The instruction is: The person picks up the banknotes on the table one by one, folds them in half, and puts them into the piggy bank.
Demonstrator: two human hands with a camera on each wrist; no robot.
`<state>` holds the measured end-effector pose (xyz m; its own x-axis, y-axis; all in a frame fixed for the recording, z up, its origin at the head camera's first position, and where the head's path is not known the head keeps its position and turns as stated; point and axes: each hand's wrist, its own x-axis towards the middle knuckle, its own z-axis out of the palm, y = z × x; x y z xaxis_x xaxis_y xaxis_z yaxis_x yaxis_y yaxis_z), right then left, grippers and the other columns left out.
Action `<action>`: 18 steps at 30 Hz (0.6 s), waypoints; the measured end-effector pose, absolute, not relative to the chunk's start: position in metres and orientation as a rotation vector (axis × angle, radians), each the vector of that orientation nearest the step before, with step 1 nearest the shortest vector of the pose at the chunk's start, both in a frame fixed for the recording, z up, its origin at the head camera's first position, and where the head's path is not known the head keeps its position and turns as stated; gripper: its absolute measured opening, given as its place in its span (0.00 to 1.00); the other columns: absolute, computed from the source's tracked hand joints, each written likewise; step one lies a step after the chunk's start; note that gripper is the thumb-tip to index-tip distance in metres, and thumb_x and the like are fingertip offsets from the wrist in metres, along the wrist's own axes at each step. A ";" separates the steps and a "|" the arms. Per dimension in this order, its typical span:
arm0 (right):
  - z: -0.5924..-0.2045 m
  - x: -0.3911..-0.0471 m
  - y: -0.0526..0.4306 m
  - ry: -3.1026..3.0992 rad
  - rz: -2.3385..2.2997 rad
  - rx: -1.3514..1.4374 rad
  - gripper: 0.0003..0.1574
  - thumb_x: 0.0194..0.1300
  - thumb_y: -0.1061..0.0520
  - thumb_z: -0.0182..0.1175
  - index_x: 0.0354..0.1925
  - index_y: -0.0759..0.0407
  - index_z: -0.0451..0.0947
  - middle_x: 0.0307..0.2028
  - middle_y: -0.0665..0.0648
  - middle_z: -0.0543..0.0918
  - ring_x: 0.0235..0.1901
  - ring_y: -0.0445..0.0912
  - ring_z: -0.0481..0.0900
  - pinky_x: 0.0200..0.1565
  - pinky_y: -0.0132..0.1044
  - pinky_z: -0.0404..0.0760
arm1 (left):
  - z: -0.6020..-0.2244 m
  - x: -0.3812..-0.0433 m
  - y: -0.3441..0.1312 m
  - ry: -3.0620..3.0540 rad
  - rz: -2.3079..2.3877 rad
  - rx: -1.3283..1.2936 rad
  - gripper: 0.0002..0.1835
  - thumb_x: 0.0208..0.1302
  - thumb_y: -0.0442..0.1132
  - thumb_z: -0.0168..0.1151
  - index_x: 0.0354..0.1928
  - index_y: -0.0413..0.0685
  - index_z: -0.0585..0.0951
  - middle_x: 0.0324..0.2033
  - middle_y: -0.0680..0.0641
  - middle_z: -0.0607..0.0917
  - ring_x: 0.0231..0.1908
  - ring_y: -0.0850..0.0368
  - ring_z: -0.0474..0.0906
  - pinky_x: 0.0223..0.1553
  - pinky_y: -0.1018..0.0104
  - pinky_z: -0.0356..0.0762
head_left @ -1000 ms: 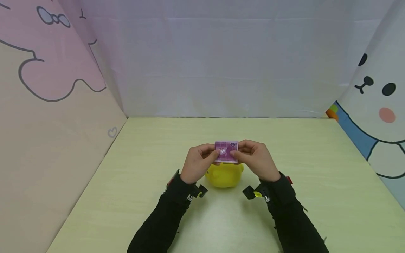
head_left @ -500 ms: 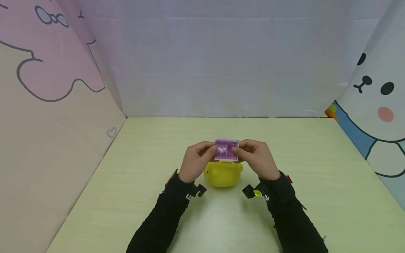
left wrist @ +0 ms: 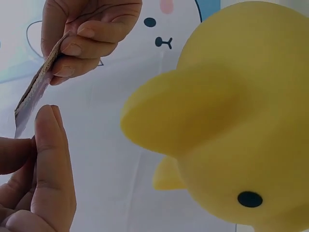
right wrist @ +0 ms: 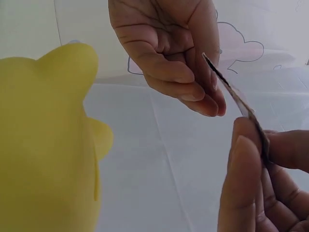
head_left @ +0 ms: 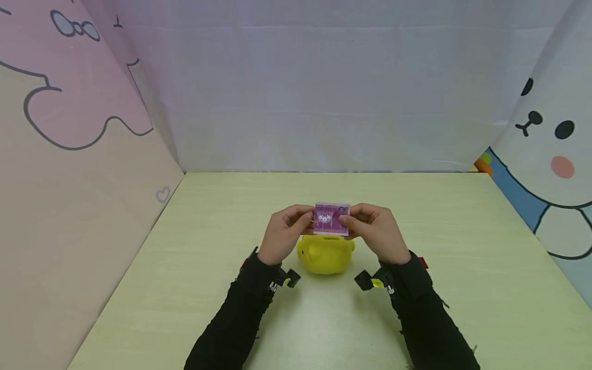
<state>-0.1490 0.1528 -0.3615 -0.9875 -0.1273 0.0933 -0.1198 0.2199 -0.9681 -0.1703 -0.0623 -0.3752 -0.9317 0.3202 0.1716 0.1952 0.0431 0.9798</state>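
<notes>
A small purple play banknote (head_left: 329, 219) with a white animal print stands above the yellow piggy bank (head_left: 326, 255), a slot showing on its top. My right hand (head_left: 379, 231) pinches the note's right side, thumb in front and fingers behind. At its left edge, my left hand (head_left: 284, 234) stays close, thumb and fingers nearly together. The left wrist view shows the note's near edge free beside the left fingers (left wrist: 50, 150). Seen almost edge-on, the note (right wrist: 236, 96) sits between the right thumb and fingers in the right wrist view.
A pale wooden-looking table (head_left: 222, 205) carries the bank. Behind it hangs a white curtain (head_left: 324, 92), with cartoon-printed sheets on the left (head_left: 83, 180) and right (head_left: 546, 169). Small black wrist cameras sit on both dark sleeves (head_left: 231, 318).
The left thumb has slid leftward off the note's face, baring its print. Both hands and the note rose slightly, and the bank's slot shows more. My right hand has kept its pinch.
</notes>
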 end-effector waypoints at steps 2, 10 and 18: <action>-0.361 -0.149 0.153 2.445 -1.945 -0.241 0.16 0.68 0.58 0.62 0.43 0.73 0.79 0.35 0.61 0.86 0.26 0.43 0.83 0.35 0.34 0.86 | -0.376 -0.171 -0.062 2.193 2.024 0.563 0.14 0.73 0.32 0.53 0.54 0.33 0.79 0.46 0.34 0.84 0.36 0.61 0.82 0.43 0.69 0.85; -0.361 -0.149 0.152 2.436 -1.962 -0.232 0.17 0.68 0.57 0.62 0.43 0.74 0.79 0.34 0.60 0.87 0.27 0.43 0.83 0.36 0.33 0.86 | -0.375 -0.169 -0.062 2.166 1.990 0.617 0.15 0.73 0.32 0.52 0.56 0.34 0.79 0.49 0.35 0.84 0.41 0.56 0.85 0.46 0.65 0.85; -0.362 -0.149 0.151 2.441 -1.974 -0.228 0.17 0.67 0.57 0.62 0.43 0.74 0.79 0.34 0.60 0.87 0.27 0.43 0.84 0.36 0.33 0.86 | -0.371 -0.167 -0.062 2.118 2.005 0.620 0.15 0.72 0.32 0.52 0.55 0.33 0.79 0.49 0.33 0.84 0.40 0.59 0.84 0.46 0.66 0.84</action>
<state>-0.1491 0.1509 -0.3621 -0.9894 -0.1087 0.0958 -0.1164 0.2026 -0.9723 -0.1673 -0.0625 -0.3711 -0.9012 0.4007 0.1650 0.1868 0.0155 0.9823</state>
